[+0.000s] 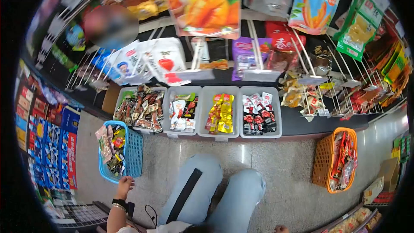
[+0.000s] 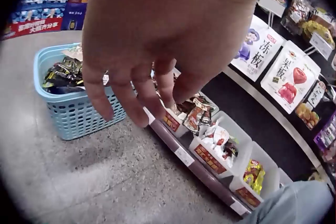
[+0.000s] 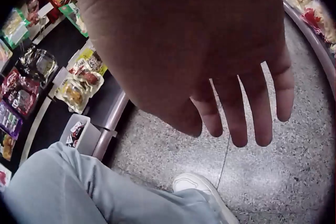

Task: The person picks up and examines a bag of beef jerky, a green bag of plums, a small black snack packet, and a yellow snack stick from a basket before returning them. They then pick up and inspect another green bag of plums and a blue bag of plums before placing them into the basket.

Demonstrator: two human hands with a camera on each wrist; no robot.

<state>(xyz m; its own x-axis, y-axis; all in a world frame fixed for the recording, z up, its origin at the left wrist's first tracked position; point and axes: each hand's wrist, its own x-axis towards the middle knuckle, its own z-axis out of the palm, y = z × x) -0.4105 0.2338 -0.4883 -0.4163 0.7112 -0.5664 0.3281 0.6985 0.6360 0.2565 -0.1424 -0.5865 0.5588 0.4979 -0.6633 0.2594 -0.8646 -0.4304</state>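
The left hand (image 1: 124,187) hangs just below the near end of a blue basket (image 1: 134,153) of small packets; in the left wrist view this hand (image 2: 163,40) has loosely bent fingers and nothing in them. At the head view's bottom edge, only a bit of the right hand (image 1: 281,229) shows. The right wrist view has that hand (image 3: 194,50) over the speckled floor, fingers relaxed, slightly spread and holding nothing. Neither hand is seen touching any goods.
Four white bins (image 1: 219,134) of small packets line the low shelf edge. Above them hang snack bags (image 1: 207,8) on hooks. An orange basket (image 1: 321,159) of red packets stands on the right. Blue cartons (image 1: 52,146) are stacked at left. The person's knees (image 1: 198,168) are front centre.
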